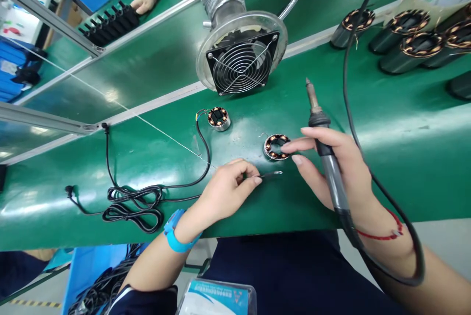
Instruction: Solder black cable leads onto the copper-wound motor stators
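Observation:
My right hand is closed round a soldering iron, whose tip points up and away; its index finger touches a small round stator with copper windings on the green bench. My left hand pinches the end of a thin black wire that lies just below that stator. A thin strand of solder wire runs across the bench toward my left hand. A second stator with a black cable attached sits further left.
A fume-extractor fan on a ribbed hose stands behind the stators. A coiled black cable lies at the left. Several larger wound stators stand at the back right. Another person's hand rests by black parts at the far side.

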Demonstrator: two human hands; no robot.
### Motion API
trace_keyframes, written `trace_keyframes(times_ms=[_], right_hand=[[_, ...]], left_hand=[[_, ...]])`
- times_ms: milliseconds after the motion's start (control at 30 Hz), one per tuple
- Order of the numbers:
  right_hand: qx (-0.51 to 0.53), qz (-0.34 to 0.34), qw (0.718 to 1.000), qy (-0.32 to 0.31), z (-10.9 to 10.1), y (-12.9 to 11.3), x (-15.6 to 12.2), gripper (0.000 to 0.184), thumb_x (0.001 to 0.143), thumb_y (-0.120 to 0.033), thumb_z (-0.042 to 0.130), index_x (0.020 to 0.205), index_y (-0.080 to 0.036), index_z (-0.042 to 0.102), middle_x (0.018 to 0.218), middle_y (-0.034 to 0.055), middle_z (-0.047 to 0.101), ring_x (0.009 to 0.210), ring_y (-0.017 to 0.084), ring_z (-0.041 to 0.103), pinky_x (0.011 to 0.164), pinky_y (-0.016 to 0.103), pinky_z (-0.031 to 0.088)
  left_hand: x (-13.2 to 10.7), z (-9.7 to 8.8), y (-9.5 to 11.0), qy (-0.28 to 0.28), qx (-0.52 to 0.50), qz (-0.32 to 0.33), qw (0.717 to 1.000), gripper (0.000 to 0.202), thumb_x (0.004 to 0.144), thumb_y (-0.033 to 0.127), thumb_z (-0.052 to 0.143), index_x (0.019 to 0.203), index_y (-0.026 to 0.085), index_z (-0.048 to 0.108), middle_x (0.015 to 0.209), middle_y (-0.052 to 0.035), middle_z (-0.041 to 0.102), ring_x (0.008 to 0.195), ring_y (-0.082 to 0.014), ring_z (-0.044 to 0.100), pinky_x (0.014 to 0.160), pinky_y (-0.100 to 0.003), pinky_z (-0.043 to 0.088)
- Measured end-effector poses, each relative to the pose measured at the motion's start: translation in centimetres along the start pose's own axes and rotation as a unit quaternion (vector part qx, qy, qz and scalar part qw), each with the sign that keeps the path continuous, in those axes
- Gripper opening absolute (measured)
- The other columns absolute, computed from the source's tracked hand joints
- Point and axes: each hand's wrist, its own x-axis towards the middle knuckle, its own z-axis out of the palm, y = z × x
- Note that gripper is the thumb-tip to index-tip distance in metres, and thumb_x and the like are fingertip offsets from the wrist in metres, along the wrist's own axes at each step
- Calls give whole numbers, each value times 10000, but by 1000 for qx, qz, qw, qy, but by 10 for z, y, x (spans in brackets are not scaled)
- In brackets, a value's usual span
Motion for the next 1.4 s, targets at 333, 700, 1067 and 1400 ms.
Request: trace_keyframes(times_ms=[333, 700, 1067, 1400], right_hand=[[184, 109, 977, -8, 5, -23, 6, 455, 867, -87, 594, 1260, -277, 466, 924, -10, 662, 799, 125, 685, 738, 285, 609], [227, 138, 963, -50, 6, -20, 9, 417, 857, -92, 600, 1210, -264, 459, 848, -35, 662, 722, 98, 659, 675, 236, 568], [231, 148, 959, -71, 10, -19, 7, 458, 853, -141, 620, 1247, -256, 417, 884, -20, 619, 724, 95, 645, 691, 237, 566], [206, 84, 974, -39, 13, -21, 12, 365, 868, -162, 627, 1183, -271, 478, 811, -32, 619, 685, 113, 632, 660, 256, 580]], left_hand=[[4, -8, 9, -20, -221, -12, 975, 196, 813, 349, 652, 804, 154, 666, 702, -4, 613, 626, -96, 475, 599, -236, 376], [7, -4, 9, -14, -294, 3, 956, 249, 793, 382, 705, 841, 162, 600, 715, 22, 535, 625, -76, 443, 576, -207, 359], [11, -2, 11, -38, -267, 14, 963, 265, 857, 390, 616, 759, 170, 505, 670, 42, 460, 584, -69, 364, 541, -214, 312], [14, -8, 19, -89, -313, -32, 945, 219, 814, 369, 614, 773, 170, 532, 628, 38, 551, 502, -58, 457, 512, -204, 363]])
